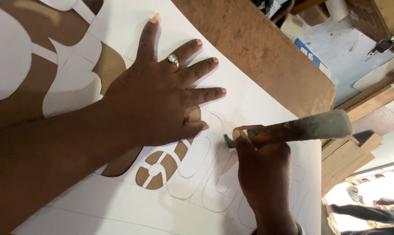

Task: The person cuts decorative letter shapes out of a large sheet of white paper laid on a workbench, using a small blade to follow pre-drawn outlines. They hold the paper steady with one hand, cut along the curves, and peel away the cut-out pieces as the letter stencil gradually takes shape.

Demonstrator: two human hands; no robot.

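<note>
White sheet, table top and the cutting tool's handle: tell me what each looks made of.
White sheet: thin matt paper or card, lying flat with clean cut-out shapes. Table top: brown wood or board, dull and scuffed. Cutting tool in the right hand: handle looks wrapped in grey tape or cloth; uncertain. The left hand presses the sheet.

Brown wooden tabletop [266, 56], worn; stacked wooden boards [347, 159] beside it; daylight entered through an opening [370, 196] at lower right.

A workshop — worn workbench [266, 56], stacked boards [344, 161].
</note>
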